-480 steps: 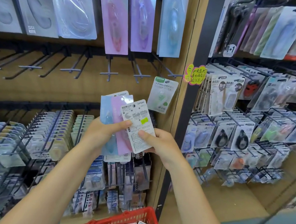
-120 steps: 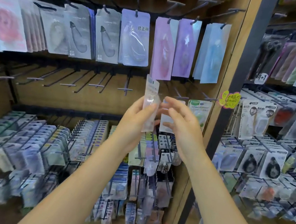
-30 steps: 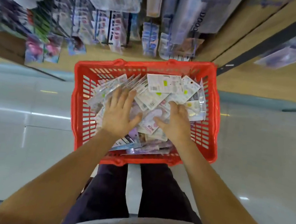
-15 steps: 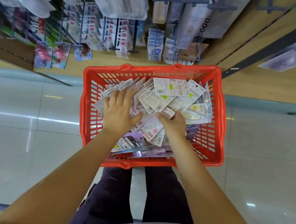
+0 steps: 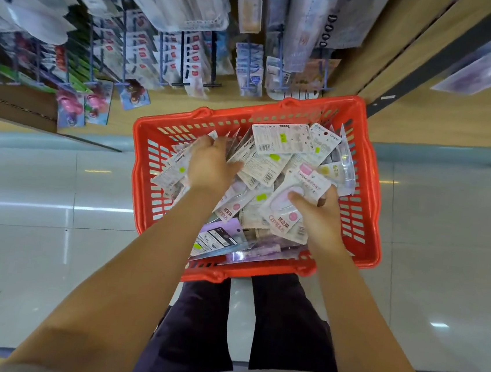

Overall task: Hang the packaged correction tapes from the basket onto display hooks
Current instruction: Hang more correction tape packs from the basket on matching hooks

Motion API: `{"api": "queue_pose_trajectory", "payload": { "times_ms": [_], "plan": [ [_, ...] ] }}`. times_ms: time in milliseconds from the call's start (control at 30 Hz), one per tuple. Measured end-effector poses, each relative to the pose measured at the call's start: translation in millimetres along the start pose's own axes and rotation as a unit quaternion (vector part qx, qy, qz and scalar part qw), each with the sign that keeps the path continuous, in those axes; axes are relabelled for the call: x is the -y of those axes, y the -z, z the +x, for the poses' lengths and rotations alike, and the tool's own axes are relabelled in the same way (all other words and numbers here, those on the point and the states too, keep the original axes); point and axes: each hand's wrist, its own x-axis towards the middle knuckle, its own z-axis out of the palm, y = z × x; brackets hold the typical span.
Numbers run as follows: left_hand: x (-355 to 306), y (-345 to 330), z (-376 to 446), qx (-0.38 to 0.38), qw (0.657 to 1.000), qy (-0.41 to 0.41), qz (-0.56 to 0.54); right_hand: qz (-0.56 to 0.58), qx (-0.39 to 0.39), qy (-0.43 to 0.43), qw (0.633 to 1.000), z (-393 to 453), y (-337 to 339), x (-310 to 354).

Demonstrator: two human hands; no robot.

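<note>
Below, red basket (image 5: 367, 198) on pale tiled floor (image 5: 34, 254), just in front of dark trouser legs (image 5: 284, 326). Heaped inside basket: packaged correction tapes (image 5: 274, 161), mostly white cards, backs up, barcodes and yellow-green stickers showing; purple packs (image 5: 221, 234) at basket's near edge. Left hand (image 5: 211, 167) down in basket's left half, fingers curled into the pile around several packs, fingertips hidden among them. Right hand (image 5: 321, 216) in basket's right half, thumb on top and fingers underneath, pinching one pink-and-white correction tape pack (image 5: 291, 202), raised slightly off the heap, printed front up. Beyond basket's far rim: wooden shelf base (image 5: 457, 117) and display hooks (image 5: 125, 52) loaded with hanging stationery packs (image 5: 191, 59), blurred. Right of basket, dark upright post (image 5: 451, 59) between shelf bays.
</note>
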Motion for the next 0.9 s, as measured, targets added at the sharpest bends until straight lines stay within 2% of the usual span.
{"api": "queue_pose_trajectory", "payload": {
  "times_ms": [167, 367, 500, 667, 800, 900],
  "plan": [
    [4.8, 1.1, 7.0, 0.020, 0.997, 0.044, -0.055, 0.017, 0.047, 0.040, 0.998, 11.1, 4.0, 19.8],
    [21.1, 6.2, -10.3, -0.014, 0.994, 0.025, -0.103, -0.019, 0.076, 0.028, 0.997, 28.8, -26.9, 17.5],
    [33.4, 9.2, -13.4, 0.041, 0.989, 0.019, -0.141, -0.044, 0.077, 0.027, 0.996, 30.0, -37.5, 13.4],
    [32.7, 13.1, -11.3, 0.105, 0.968, 0.084, -0.214, -0.093, 0.081, 0.046, 0.991, 28.3, -46.0, 10.8],
    [42.8, 16.5, -7.9, 0.126, 0.954, 0.090, -0.258, -0.124, 0.099, 0.058, 0.986, 32.1, -54.3, 12.8],
    [52.3, 15.4, -6.8, 0.139, 0.950, 0.060, -0.275, -0.134, 0.105, 0.047, 0.984, 36.5, -60.9, 10.8]
  ]
}}
